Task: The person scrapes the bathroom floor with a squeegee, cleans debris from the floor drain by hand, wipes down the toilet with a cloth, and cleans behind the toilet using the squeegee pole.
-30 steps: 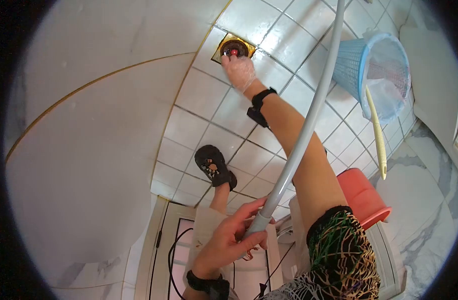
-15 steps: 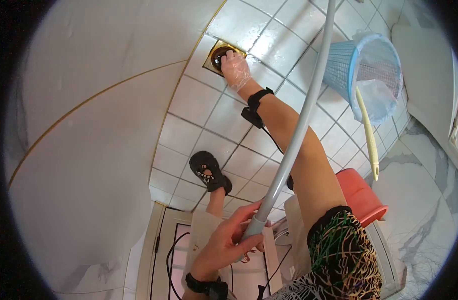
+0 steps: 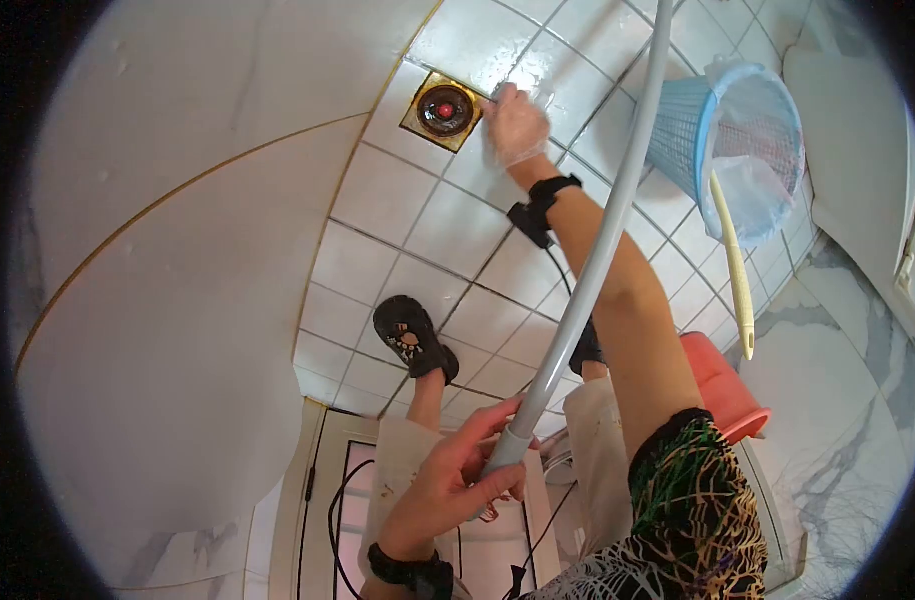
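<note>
1. Floor drain (image 3: 428, 118): it is set in the tiles just left of the right hand's fingertips, with a red knob (image 3: 446, 111) at its centre. Its dark, glossy ring is judged stiff and slippery, its weight hard to tell; hold would best be taken at the knob, pinched.
2. By the left hand (image 3: 428, 502), fingers and thumb closed around it, a grey pole (image 3: 600, 260) is gripped near its lower end. It is judged stiff and fairly light.
3. The right hand (image 3: 519, 128), covered in clear film, is held with fingers bent beside the drain; whether anything is pinched cannot be told.
4. Right of both grips, a red bucket (image 3: 720, 382) is seen tilted, its inside hidden.
5. Right of the gloved grip, a blue basket (image 3: 680, 135) is lined with a translucent bag (image 3: 753, 195); a pale yellow handle (image 3: 738, 285) is seen across its rim.
</note>
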Available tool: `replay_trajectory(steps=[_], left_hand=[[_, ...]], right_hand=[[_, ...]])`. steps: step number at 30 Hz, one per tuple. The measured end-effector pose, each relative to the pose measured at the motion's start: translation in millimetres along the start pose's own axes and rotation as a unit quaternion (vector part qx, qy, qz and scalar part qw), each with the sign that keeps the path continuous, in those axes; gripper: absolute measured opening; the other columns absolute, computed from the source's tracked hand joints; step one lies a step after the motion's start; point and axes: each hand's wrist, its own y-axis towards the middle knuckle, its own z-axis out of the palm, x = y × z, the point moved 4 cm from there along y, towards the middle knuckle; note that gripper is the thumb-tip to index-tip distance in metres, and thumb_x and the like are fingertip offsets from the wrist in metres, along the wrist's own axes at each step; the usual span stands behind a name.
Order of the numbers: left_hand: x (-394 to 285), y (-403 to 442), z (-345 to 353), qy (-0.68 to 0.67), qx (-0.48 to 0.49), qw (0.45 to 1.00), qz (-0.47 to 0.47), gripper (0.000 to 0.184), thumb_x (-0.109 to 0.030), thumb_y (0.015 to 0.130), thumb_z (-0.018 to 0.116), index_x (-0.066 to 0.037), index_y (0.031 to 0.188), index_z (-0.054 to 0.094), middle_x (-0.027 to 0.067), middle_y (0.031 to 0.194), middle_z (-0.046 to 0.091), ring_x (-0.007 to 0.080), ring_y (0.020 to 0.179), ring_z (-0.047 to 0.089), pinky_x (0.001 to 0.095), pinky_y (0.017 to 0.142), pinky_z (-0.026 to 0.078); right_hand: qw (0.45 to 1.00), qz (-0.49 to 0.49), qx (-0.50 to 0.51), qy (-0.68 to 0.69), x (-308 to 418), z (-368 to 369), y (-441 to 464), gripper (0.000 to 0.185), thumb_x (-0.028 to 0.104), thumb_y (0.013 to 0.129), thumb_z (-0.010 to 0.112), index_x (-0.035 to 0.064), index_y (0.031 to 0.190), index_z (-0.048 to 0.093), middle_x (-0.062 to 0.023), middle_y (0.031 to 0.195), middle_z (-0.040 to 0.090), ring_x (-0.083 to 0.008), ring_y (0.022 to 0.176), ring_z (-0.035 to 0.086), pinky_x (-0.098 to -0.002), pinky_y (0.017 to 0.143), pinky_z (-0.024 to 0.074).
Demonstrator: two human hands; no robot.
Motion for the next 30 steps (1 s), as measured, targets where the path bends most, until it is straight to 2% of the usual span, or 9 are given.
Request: replay_trajectory(steps=[4, 10, 13, 14, 16, 22, 27, 29, 30], left_hand=[[2, 2, 1, -0.003, 0.003, 1.000, 0.005, 0.064, -0.002, 0.081, 0.059, -0.006, 0.138, 0.030, 0.0115, 0.107, 0.058, 0.0122, 0.072, 0.059, 0.0186, 0.047, 0.047], [4, 2, 1, -0.006, 0.003, 1.000, 0.020, 0.063, 0.000, 0.081, 0.058, -0.006, 0.138, 0.031, 0.0124, 0.107, 0.058, 0.0126, 0.070, 0.057, 0.0206, 0.050, 0.048], [10, 2, -3, -0.017, -0.010, 0.999, 0.034, 0.062, 0.002, 0.081, 0.057, -0.005, 0.137, 0.033, 0.0125, 0.106, 0.058, 0.0126, 0.068, 0.056, 0.0227, 0.052, 0.047], [12, 2, -3, -0.024, -0.016, 0.999, 0.038, 0.061, 0.002, 0.081, 0.057, -0.005, 0.137, 0.033, 0.0125, 0.105, 0.058, 0.0126, 0.067, 0.055, 0.0235, 0.053, 0.047], [9, 0, -5, -0.004, -0.024, 0.998, 0.057, 0.058, -0.001, 0.082, 0.057, -0.005, 0.136, 0.035, 0.0123, 0.103, 0.058, 0.0118, 0.065, 0.054, 0.0234, 0.053, 0.045], [-4, -10, -10, -0.007, -0.083, 0.990, 0.112, 0.050, -0.013, 0.087, 0.054, -0.004, 0.134, 0.038, 0.0092, 0.099, 0.059, 0.0086, 0.064, 0.051, 0.0193, 0.050, 0.040], [2, -11, 5, -0.042, -0.108, 0.973, 0.202, 0.052, -0.016, 0.086, 0.053, -0.002, 0.134, 0.038, 0.0132, 0.093, 0.062, 0.0115, 0.059, 0.050, 0.0201, 0.050, 0.039], [0, -15, 14, -0.028, -0.109, 0.973, 0.201, 0.039, -0.012, 0.087, 0.050, -0.004, 0.125, 0.044, 0.0146, 0.110, 0.056, 0.0127, 0.064, 0.054, 0.0215, 0.050, 0.041], [3, -16, 19, -0.025, -0.118, 0.969, 0.214, 0.035, -0.011, 0.088, 0.049, -0.004, 0.122, 0.045, 0.0144, 0.116, 0.053, 0.0127, 0.065, 0.054, 0.0218, 0.050, 0.042]], right_hand=[[0.996, -0.087, 0.028, 0.002, 37, 26, -41, 0.042, 0.043, 0.080, 0.062, 0.0029, 0.088, 0.049, -0.0126, 0.071, 0.058, -0.0281, 0.061, 0.062, -0.0381, 0.050, 0.0490], [0.974, -0.221, 0.032, 0.041, 92, 59, -66, 0.023, 0.024, 0.078, 0.066, 0.0061, 0.080, 0.052, -0.0133, 0.067, 0.059, -0.0278, 0.060, 0.062, -0.0387, 0.047, 0.0481], [0.974, -0.160, 0.052, 0.150, 104, 67, -60, 0.012, 0.013, 0.079, 0.062, 0.0071, 0.075, 0.051, -0.0093, 0.063, 0.056, -0.0225, 0.055, 0.058, -0.0344, 0.043, 0.0440], [0.917, -0.043, 0.186, 0.349, 99, 77, -58, 0.013, 0.012, 0.080, 0.060, 0.0078, 0.073, 0.050, -0.0070, 0.061, 0.053, -0.0200, 0.053, 0.054, -0.0320, 0.043, 0.0418], [0.606, 0.191, 0.407, 0.656, 109, 78, -67, 0.017, 0.010, 0.081, 0.058, 0.0091, 0.069, 0.047, -0.0024, 0.058, 0.047, -0.0149, 0.049, 0.048, -0.0271, 0.042, 0.0373], [0.224, 0.223, 0.411, 0.855, 61, -19, -107, 0.027, 0.010, 0.085, 0.054, 0.0139, 0.063, 0.039, 0.0023, 0.058, 0.034, -0.0108, 0.050, 0.037, -0.0219, 0.045, 0.0305], [0.187, 0.309, 0.301, 0.883, -3, -107, -147, 0.021, 0.011, 0.085, 0.055, 0.0094, 0.068, 0.044, -0.0019, 0.064, 0.041, -0.0137, 0.061, 0.043, -0.0240, 0.053, 0.0360], [0.234, 0.318, 0.271, 0.878, -21, -152, -163, 0.018, 0.011, 0.085, 0.056, 0.0073, 0.070, 0.045, -0.0027, 0.064, 0.043, -0.0149, 0.064, 0.044, -0.0251, 0.055, 0.0369], [0.189, 0.329, 0.262, 0.887, -27, -176, -171, 0.017, 0.009, 0.084, 0.056, 0.0057, 0.071, 0.046, -0.0031, 0.067, 0.044, -0.0156, 0.064, 0.043, -0.0263, 0.056, 0.0366]])
